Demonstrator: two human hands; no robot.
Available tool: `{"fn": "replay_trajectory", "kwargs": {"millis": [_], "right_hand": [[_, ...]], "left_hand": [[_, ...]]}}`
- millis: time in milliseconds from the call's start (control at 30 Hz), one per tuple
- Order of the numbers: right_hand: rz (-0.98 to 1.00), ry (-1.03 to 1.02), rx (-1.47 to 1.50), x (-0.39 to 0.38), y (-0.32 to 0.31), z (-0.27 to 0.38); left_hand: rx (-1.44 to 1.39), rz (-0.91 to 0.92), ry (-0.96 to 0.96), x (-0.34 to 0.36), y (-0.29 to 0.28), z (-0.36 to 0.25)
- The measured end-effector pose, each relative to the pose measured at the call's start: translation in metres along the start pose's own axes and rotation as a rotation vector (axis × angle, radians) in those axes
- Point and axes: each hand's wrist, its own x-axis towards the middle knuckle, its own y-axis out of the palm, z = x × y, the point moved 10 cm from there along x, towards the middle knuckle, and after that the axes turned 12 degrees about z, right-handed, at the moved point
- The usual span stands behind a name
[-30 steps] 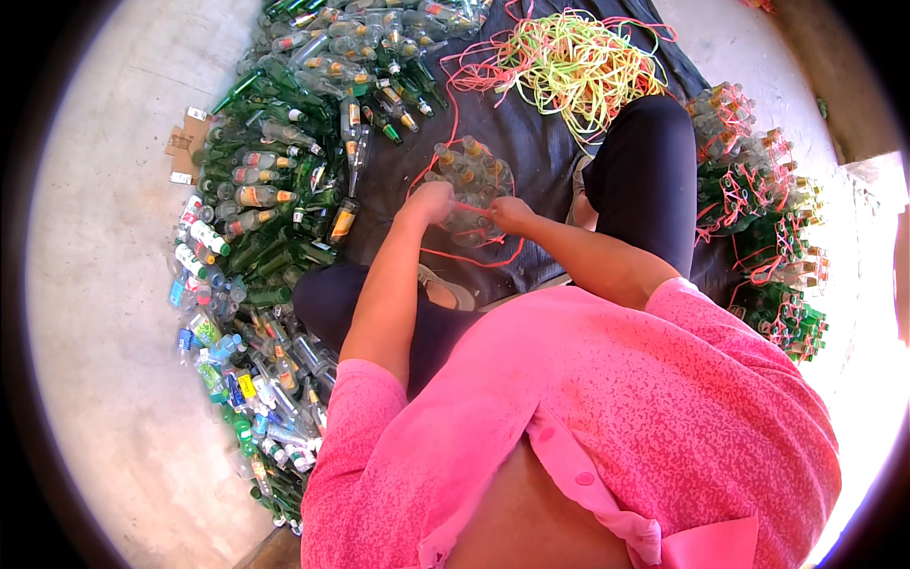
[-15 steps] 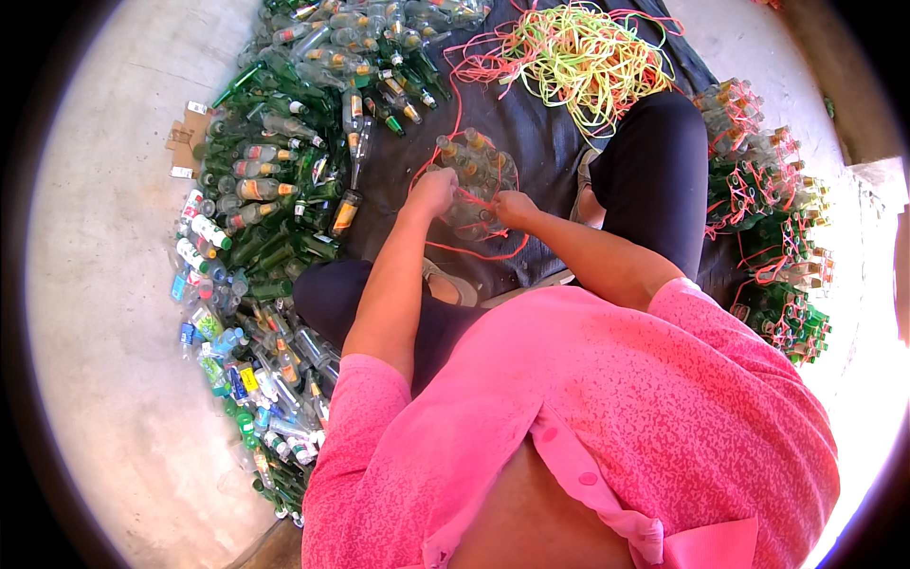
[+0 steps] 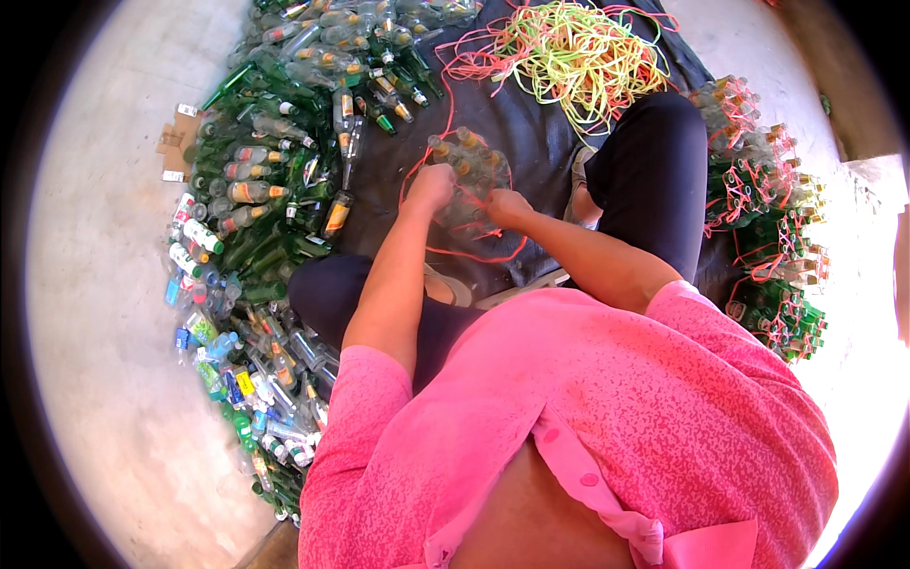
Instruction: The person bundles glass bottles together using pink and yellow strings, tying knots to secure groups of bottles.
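Observation:
A cluster of clear glass bottles [image 3: 471, 171] with gold caps sits on a dark mat [image 3: 545, 156] between my knees, with red string [image 3: 474, 254] looped around it. My left hand [image 3: 428, 188] grips the left side of the cluster and the string. My right hand [image 3: 508, 207] holds the cluster's lower right side, fingers closed on the string or the bottles. Which strand each hand pinches is too small to tell.
A big heap of green and clear bottles [image 3: 256, 218] curves along my left. Bundles of bottles tied with red string [image 3: 768, 218] are stacked at my right. A tangle of yellow and pink string [image 3: 569, 52] lies ahead. Bare concrete floor [image 3: 104, 313] surrounds the mat.
Both hands have stayed on the bottle cluster, shifting only slightly; the red string loop below it has moved a little.

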Motion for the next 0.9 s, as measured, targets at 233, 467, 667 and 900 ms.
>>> {"fn": "replay_trajectory", "kwargs": {"millis": [233,467,667,900], "right_hand": [[0.065,-0.021,-0.115,0.009,0.000,0.003],[0.098,-0.081,-0.092,-0.004,-0.007,0.010],[0.069,-0.268,-0.428,0.005,-0.001,0.020],[-0.029,-0.284,-0.517,0.000,-0.005,0.018]], "left_hand": [[-0.069,0.055,-0.010,0.006,0.001,0.005],[0.208,-0.199,-0.021,-0.029,-0.030,-0.044],[0.124,0.006,-0.119,-0.061,0.013,-0.073],[0.124,-0.253,-0.243,-0.086,0.040,-0.071]]}}
